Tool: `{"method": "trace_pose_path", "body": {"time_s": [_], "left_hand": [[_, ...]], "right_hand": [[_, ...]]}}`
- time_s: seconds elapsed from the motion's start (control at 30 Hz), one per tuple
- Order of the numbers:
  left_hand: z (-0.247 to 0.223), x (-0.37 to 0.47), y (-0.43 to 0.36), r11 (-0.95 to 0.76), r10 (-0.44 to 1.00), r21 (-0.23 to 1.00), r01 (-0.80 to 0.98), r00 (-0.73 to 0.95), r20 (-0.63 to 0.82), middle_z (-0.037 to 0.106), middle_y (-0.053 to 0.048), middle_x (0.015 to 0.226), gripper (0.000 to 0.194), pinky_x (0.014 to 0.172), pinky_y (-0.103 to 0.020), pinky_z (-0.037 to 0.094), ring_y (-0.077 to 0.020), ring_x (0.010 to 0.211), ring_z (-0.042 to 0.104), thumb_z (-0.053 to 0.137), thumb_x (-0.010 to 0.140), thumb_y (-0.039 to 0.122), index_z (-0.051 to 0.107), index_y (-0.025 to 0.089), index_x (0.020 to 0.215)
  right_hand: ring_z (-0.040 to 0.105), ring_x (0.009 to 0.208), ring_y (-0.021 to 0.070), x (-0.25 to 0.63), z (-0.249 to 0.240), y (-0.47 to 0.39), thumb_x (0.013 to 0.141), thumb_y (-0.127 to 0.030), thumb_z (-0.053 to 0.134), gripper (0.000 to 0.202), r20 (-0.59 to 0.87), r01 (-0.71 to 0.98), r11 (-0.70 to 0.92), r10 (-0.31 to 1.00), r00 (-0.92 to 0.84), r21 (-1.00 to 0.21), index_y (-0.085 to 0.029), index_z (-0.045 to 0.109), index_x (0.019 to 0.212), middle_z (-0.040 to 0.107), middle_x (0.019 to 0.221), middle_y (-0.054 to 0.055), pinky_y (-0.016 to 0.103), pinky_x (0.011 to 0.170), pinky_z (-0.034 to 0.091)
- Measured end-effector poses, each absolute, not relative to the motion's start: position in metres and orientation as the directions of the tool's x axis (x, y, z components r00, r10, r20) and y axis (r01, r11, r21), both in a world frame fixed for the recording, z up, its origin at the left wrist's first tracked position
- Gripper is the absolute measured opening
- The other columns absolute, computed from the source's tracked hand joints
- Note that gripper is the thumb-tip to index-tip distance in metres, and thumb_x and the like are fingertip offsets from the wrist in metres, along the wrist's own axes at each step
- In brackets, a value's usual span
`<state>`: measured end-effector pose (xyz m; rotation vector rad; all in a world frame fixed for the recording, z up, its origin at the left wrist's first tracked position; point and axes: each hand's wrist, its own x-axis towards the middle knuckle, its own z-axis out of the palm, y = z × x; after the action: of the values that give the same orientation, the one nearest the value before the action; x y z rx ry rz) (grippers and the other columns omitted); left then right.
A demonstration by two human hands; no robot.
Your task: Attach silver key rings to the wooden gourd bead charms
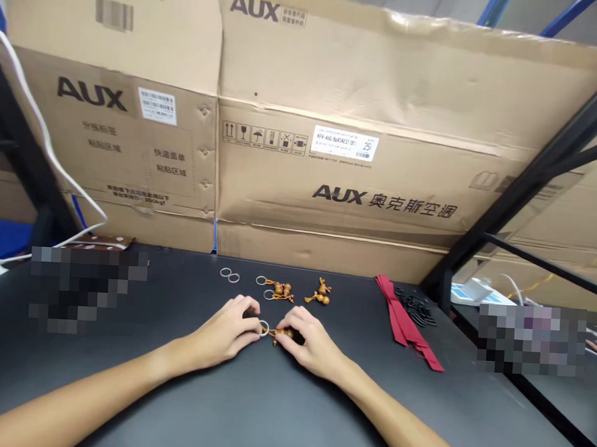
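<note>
Between finger and thumb, my left hand (233, 328) pinches a silver key ring (265, 334) just above the black tabletop. A brown cord runs from that ring to a small wooden gourd charm (287, 332), which my right hand (308, 337) grips and partly hides. Just beyond my hands lie two gourd charms with rings attached (279, 289). To their right are two gourd charms on cords (321, 295), with no ring visible on them. Two loose key rings (230, 275) rest farther left.
Red ribbon strips (406, 322) lie on the right beside a pile of black clasps or straps (417, 307). Large cardboard boxes (331, 178) wall off the back. Black metal posts (478, 233) flank the table (193, 405). A white cable (52, 150) hangs at left. Blurred patches hide both sides.
</note>
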<state>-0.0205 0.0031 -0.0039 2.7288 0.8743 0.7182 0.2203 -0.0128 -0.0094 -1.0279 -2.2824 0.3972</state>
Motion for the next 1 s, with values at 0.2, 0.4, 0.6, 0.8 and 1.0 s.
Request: {"method": "trace_pose_path", "body": {"time_s": [0.2, 0.4, 0.6, 0.8, 1.0], "left_hand": [[-0.004, -0.023, 0.004, -0.813, 0.583, 0.285, 0.508, 0.706, 0.402, 0.05, -0.008, 0.113, 0.007, 0.091, -0.039, 0.045, -0.0235, 0.103, 0.051, 0.058, 0.092, 0.026, 0.062, 0.021, 0.095], [-0.002, -0.02, 0.002, -0.808, 0.589, 0.282, 0.517, 0.708, 0.39, 0.05, -0.008, 0.113, 0.015, 0.089, -0.038, 0.045, -0.0222, 0.1, 0.05, 0.046, 0.096, 0.018, 0.061, 0.02, 0.092], [-0.003, -0.022, 0.004, -0.812, 0.583, 0.32, 0.489, 0.715, 0.385, 0.051, -0.007, 0.114, 0.017, 0.091, -0.038, 0.044, -0.0221, 0.102, 0.05, 0.046, 0.096, 0.016, 0.061, 0.021, 0.09], [-0.002, -0.021, 0.002, -0.805, 0.593, 0.318, 0.502, 0.701, 0.396, 0.052, -0.008, 0.113, 0.005, 0.09, -0.038, 0.044, -0.0232, 0.102, 0.052, 0.055, 0.093, 0.022, 0.059, 0.02, 0.093], [-0.002, -0.021, 0.003, -0.809, 0.587, 0.304, 0.504, 0.725, 0.361, 0.051, -0.008, 0.113, 0.014, 0.088, -0.038, 0.043, -0.0224, 0.1, 0.05, 0.045, 0.096, 0.017, 0.057, 0.019, 0.089]], "right_hand": [[0.051, 0.086, 0.0195, 0.215, -0.009, -0.015, 0.093, -0.024, 0.056, 0.007, 0.382, 0.581, 0.665, 0.746, -0.545, -0.469, -0.021, 0.063, 0.094, 0.059, 0.09, 0.005, 0.034, 0.081, 0.046], [0.052, 0.088, 0.0191, 0.211, -0.009, -0.017, 0.092, -0.026, 0.059, 0.009, 0.379, 0.567, 0.675, 0.736, -0.56, -0.473, -0.021, 0.064, 0.098, 0.058, 0.093, 0.005, 0.033, 0.081, 0.047], [0.053, 0.085, 0.0192, 0.22, -0.011, -0.01, 0.093, -0.025, 0.057, 0.008, 0.405, 0.617, 0.638, 0.77, -0.493, -0.461, -0.02, 0.064, 0.092, 0.057, 0.091, 0.005, 0.034, 0.08, 0.047], [0.052, 0.084, 0.0186, 0.213, -0.011, -0.015, 0.093, -0.026, 0.058, 0.008, 0.399, 0.594, 0.66, 0.751, -0.526, -0.46, -0.02, 0.063, 0.091, 0.057, 0.089, 0.004, 0.034, 0.08, 0.047], [0.052, 0.082, 0.0184, 0.21, -0.012, -0.014, 0.093, -0.027, 0.057, 0.01, 0.401, 0.608, 0.661, 0.751, -0.525, -0.44, -0.02, 0.064, 0.09, 0.058, 0.087, 0.004, 0.033, 0.079, 0.046]]}}
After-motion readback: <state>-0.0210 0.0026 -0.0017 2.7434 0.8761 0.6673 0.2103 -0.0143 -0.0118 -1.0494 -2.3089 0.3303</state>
